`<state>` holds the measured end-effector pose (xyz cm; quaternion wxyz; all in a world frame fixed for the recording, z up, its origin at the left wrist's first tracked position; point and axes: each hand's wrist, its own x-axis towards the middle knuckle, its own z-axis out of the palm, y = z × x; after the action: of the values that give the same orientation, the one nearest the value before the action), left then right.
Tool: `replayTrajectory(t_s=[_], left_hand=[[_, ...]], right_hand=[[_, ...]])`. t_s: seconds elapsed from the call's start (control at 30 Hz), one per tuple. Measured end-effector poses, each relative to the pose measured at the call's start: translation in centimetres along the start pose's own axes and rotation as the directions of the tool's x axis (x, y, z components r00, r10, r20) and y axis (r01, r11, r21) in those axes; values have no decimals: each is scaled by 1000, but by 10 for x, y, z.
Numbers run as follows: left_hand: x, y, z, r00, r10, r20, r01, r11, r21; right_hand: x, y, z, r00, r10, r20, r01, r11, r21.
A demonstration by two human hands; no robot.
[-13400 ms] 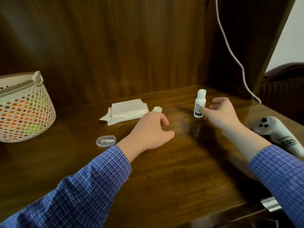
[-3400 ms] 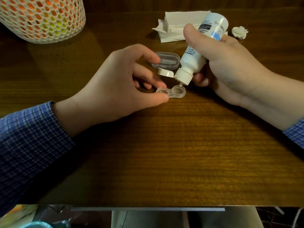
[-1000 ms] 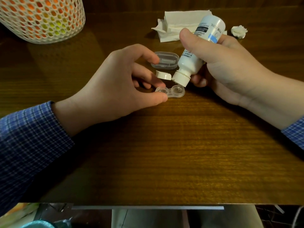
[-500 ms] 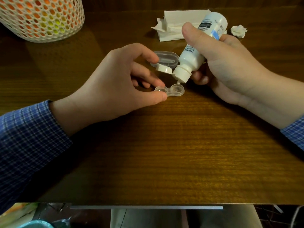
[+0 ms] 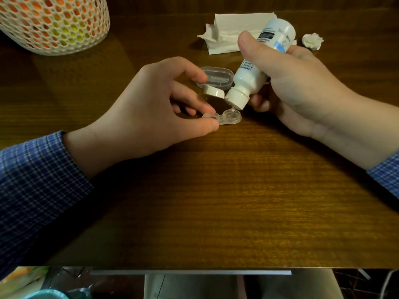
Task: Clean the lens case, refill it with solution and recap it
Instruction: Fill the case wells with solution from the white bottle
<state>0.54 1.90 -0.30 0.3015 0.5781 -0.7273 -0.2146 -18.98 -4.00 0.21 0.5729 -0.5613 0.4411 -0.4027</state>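
While the bottle [image 5: 258,67] tips nozzle-down over the case [image 5: 224,118], the refill looks to be under way: judging by the crumpled wad [image 5: 312,41] at the far right and the tissues [image 5: 235,31] behind the bottle, the cleaning is probably done, and what remains is finishing both wells and recapping. The case lies on the table [image 5: 216,190] near the middle, between the two hands, a small clear piece with two round wells joined by a bridge; its right well sits directly under the nozzle and shows a glint that may be solution, though how full it is I cannot tell, and the left well is partly hidden. The left hand [image 5: 151,111] pinches the case's left end between thumb and fingertip, steadying it. The right hand [image 5: 287,83] is wrapped around the bottle, thumb across its side (its flip cap hangs open to the left). A clear lid [image 5: 216,77] waits just beyond the case, unattached. A mesh basket [image 5: 54,22] stands far left.
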Motion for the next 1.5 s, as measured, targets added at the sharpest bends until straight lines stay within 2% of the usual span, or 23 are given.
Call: replayTrajectory(t_s=[0.83,1.5], left_hand=[[0,-3,1,999,38,-19,-38,999,10],[0,-2,2,1000,10,-14,-10,1000,7]], right_hand=[[2,0,-2,1000,12,-12,-12,1000,10],[-2,-2,1,1000,7,-10,-7,1000,-23]])
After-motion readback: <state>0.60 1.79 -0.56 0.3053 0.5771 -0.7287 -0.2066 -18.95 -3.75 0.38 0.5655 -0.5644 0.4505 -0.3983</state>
